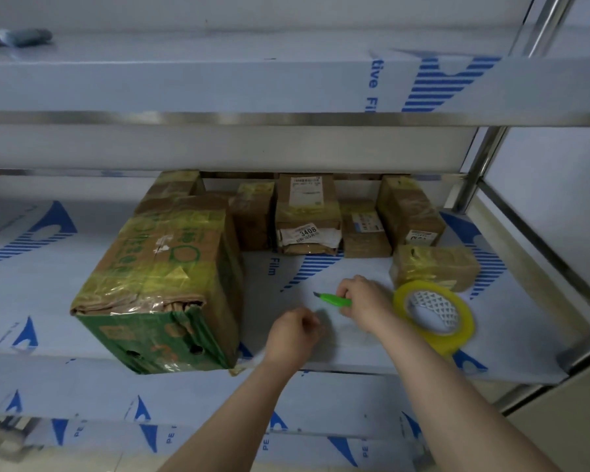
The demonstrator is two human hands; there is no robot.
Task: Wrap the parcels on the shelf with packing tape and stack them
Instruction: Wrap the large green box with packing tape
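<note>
Right hand [363, 303] grips a green knife [334, 298], blade pointing left, above the shelf [321, 349]. Left hand [292, 337] is just beside it, nearer the shelf's front edge, fingers curled; can't tell if it holds anything, too blurred. Tape roll [435, 316] sits tilted at the right wrist, yellowish. A small parcel [435, 267] lies right behind the roll. A big box [160, 277], taped with a green end, is left of the hands. More parcels [309, 216] are in a row at the back of the shelf.
</note>
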